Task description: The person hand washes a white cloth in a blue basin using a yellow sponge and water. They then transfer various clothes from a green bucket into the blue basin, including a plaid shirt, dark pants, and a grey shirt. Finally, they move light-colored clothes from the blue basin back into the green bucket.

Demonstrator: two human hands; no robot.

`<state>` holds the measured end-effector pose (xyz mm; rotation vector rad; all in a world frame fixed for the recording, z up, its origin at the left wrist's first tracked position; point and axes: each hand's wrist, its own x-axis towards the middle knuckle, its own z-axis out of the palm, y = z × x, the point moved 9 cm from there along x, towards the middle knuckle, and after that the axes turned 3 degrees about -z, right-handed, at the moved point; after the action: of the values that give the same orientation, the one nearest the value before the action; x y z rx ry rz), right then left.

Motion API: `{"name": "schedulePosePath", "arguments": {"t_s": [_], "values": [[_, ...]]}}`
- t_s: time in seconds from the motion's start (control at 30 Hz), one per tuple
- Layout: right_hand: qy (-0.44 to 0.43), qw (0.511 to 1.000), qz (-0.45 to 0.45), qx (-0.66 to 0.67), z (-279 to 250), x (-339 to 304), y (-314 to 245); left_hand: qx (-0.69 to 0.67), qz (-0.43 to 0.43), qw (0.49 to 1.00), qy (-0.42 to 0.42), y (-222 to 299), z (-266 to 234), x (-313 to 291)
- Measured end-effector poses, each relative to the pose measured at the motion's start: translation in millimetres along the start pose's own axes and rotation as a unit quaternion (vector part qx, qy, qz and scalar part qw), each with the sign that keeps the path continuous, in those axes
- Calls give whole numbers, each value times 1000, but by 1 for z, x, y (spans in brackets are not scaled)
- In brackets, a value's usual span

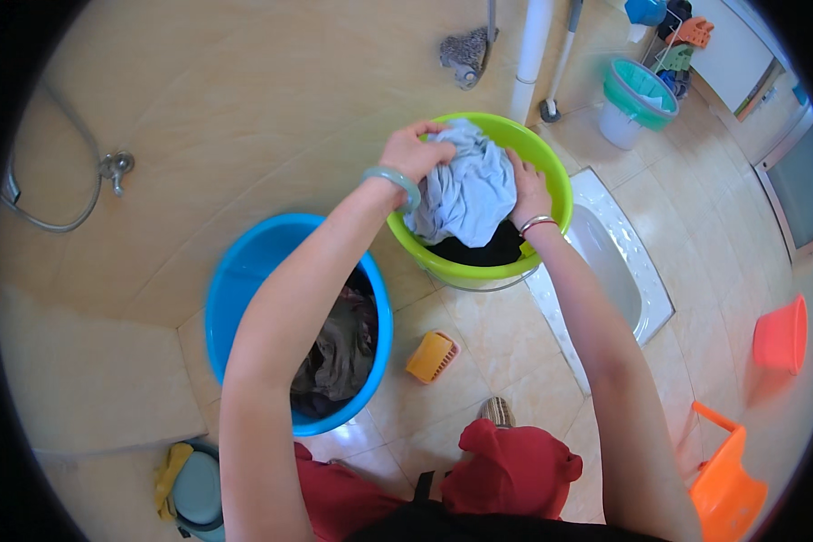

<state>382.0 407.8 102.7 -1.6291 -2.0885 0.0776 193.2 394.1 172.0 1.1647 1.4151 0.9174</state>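
A bunched light blue cloth [474, 185], perhaps a garment, is between my two hands at the top of a lime green bucket [556, 163]. My left hand [415, 152], with a pale green bangle at the wrist, has its fingers closed on the cloth's upper left side. Against the cloth's right side rests my right hand [528, 191], a silver bangle at its wrist; its fingertips are partly hidden behind the fabric. Black fabric [479, 251] lies lower in the bucket. To the left, a blue basin [244, 271] holds dark, wet-looking clothes [343, 348], partly covered by my left forearm.
A yellow scrubbing brush [432, 358] lies on the tiles between basin and bucket. Right of the bucket is a white squat toilet [605, 262]. An orange plastic stool [730, 488] and a coral pail [781, 334] stand at right. A lined bin [637, 104] is farther back.
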Motion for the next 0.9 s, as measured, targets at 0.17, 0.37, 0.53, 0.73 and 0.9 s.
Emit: {"name": "schedulePosePath", "arguments": {"t_s": [0.17,0.37,0.53,0.73,0.9], "values": [[-189,737,221,611,4,0,-25,-218,44,975,-25,59,-54,-36],[-242,419,126,866,-58,5,-140,-299,110,944,-84,125,-110,-98],[-217,350,57,910,-108,15,-211,-237,164,957,-35,156,-184,-170],[-223,388,-62,892,-177,16,-307,-243,273,931,13,191,-257,-273],[-279,347,-74,892,-169,4,-373,-170,308,934,59,184,-296,-334]]}}
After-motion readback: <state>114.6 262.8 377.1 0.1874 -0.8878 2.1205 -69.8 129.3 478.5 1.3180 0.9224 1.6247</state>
